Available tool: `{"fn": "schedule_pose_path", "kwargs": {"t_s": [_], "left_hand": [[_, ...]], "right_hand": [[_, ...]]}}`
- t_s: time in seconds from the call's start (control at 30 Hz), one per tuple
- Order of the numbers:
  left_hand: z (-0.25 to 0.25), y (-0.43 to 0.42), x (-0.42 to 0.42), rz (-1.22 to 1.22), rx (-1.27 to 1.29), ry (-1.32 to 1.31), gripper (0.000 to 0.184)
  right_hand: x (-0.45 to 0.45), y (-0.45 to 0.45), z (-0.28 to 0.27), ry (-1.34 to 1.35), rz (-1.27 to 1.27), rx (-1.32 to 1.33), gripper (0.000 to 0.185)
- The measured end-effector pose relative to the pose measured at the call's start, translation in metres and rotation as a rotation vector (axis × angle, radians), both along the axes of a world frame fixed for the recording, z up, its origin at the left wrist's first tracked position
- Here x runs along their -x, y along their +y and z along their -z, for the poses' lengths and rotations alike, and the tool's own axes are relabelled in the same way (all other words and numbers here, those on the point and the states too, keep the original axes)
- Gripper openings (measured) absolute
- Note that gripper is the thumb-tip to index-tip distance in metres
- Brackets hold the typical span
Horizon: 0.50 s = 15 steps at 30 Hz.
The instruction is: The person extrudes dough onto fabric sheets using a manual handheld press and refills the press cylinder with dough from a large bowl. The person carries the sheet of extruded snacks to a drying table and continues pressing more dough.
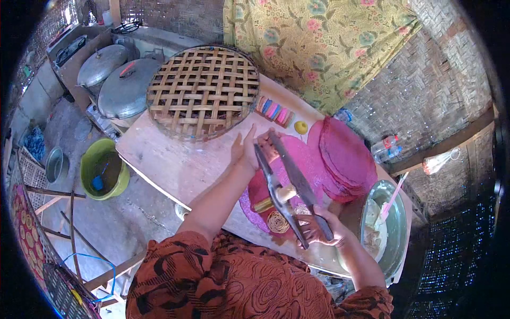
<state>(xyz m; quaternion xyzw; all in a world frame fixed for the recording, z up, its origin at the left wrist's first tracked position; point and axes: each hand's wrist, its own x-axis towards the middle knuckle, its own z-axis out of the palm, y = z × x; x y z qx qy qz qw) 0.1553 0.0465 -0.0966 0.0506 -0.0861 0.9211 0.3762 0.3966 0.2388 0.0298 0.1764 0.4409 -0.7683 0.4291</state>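
Both hands are on a dark two-armed press tool (297, 181), held slantwise over the table. My left hand (253, 149) is at its upper end, fingers round the ends of the arms. My right hand (324, 228) grips the lower end. A pale cylindrical piece (287, 192) sits between the two arms. Under the tool lies a pink round sheet (297, 154), with coiled pale strands (278, 222) near its lower edge and a short yellowish cylinder (262, 205) beside them. Stacked pink discs (348, 154) lie to the right.
A woven bamboo tray (204, 93) rests at the table's (159, 154) back left. A green basin (401, 228) with pale dough stands at the right. A yellow ball (300, 127), coloured rolls (274, 111) and a bottle (386, 149) lie behind. Lidded pots (127, 87) and a green tub (105, 169) are left.
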Motion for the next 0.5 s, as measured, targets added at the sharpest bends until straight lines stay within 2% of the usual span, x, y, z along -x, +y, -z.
{"fn": "schedule_pose_path", "kwargs": {"t_s": [0.03,0.1,0.13,0.2,0.27,0.4,0.5], "left_hand": [[-0.01,0.0,-0.003,0.0,-0.002,-0.001,0.053],[-0.039,-0.006,-0.015,-0.18,0.236,-0.194,0.052],[-0.043,-0.009,-0.013,-0.18,0.239,-0.2,0.052],[-0.054,-0.013,0.0,-0.336,0.147,0.195,0.049],[-0.074,-0.024,0.0,-0.317,0.117,0.141,0.045],[-0.08,-0.033,-0.016,-0.281,0.124,0.175,0.039],[-0.08,-0.019,-0.023,-0.283,0.107,0.036,0.038]], "right_hand": [[0.002,-0.001,-0.007,0.024,-0.028,-0.124,0.08],[0.005,-0.004,-0.022,0.086,-0.059,-0.338,0.075],[0.007,-0.004,-0.021,0.08,-0.06,-0.335,0.075],[0.012,-0.001,-0.019,0.124,-0.079,-0.428,0.073],[0.01,-0.013,-0.031,0.144,-0.052,-0.429,0.072],[-0.001,-0.015,-0.051,0.159,-0.112,-0.366,0.072],[-0.005,-0.015,-0.077,0.146,-0.1,-0.483,0.066]]}}
